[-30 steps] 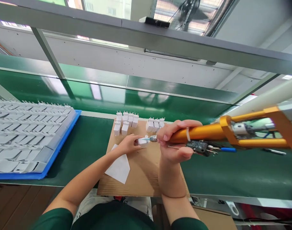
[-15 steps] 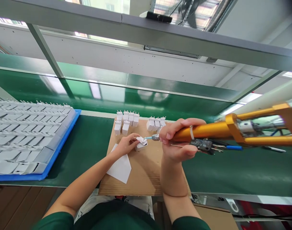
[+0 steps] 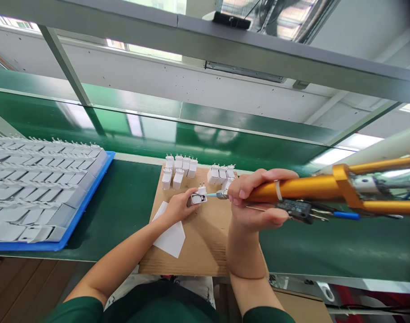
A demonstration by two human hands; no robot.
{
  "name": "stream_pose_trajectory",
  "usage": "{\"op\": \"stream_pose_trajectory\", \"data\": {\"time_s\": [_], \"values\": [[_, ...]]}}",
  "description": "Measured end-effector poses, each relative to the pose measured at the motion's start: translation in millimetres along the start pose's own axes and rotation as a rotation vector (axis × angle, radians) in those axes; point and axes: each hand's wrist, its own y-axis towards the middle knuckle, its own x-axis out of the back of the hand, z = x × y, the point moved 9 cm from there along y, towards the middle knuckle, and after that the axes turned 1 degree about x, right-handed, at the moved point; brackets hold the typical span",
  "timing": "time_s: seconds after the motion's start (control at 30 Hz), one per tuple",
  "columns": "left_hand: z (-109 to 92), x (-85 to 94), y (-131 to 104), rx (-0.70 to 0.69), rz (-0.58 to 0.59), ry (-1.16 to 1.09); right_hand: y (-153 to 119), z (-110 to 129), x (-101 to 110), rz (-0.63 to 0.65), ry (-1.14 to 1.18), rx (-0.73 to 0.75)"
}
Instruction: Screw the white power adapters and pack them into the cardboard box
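My left hand (image 3: 182, 204) grips a small open white case (image 3: 198, 198) from its left side, above a cardboard sheet (image 3: 205, 242). A pronged white cover stands at the case's back edge, and dark parts show inside. Wrapped round an orange power tool (image 3: 299, 189) is my right hand (image 3: 253, 197); the tool's thin light-blue tip points left and reaches the case's right edge. A black switch (image 3: 296, 209) is fixed under the tool. White paper (image 3: 171, 237) lies partly beneath my left forearm.
Several white pronged cases (image 3: 178, 177) stand at the board's back left, and more (image 3: 218, 174) at its back right, partly behind my right hand. A blue tray (image 3: 86, 202) full of white cases fills the left side. A metal beam (image 3: 140, 27) crosses above the bench.
The pronged cover now stands upright at the back of the case, where a loose white piece lay before. My left fingers have moved from its top to its side; the tool has shifted slightly right.
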Motion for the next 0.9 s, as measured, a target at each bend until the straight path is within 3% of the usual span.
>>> {"op": "stream_pose_trajectory", "data": {"time_s": [0.2,0.43,0.9], "values": [[-14.8,35.8,-9.4,-0.081,-0.176,-0.335,-0.1,-0.4,0.3,-0.018,-0.045,0.004],[-47.7,61.8,-22.7,-0.203,-0.264,-0.183,-2.1,-4.3,6.1,-0.041,-0.094,-0.016],[-68.8,83.2,-28.8,-0.219,-0.284,-0.021,-0.2,-7.4,8.8,-0.051,-0.095,-0.02]]}}
